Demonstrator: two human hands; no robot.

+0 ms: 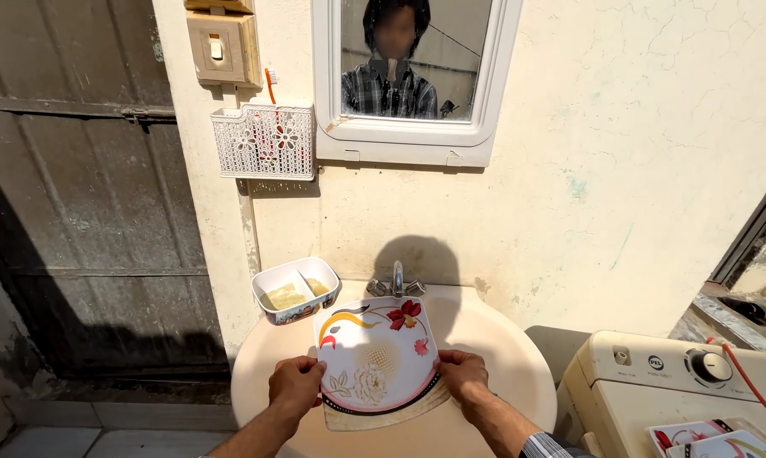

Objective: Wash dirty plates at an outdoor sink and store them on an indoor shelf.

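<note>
Both hands hold a square plate [376, 354] over a pale washbasin [493, 339], just in front of the tap [397, 280]; left hand [296, 384] closed on its left edge, right hand [463, 374] closed on its right edge. The plate is white with a pink rim, red and yellow flowers, and seems to rest on a second one beneath. Risk, as judged: an edge-only hold could slip, dropping the plate against the basin; the soap dish [296, 290] stands near, liable to be knocked.

Harsh sunlight, hard shadows, sharp focus
</note>
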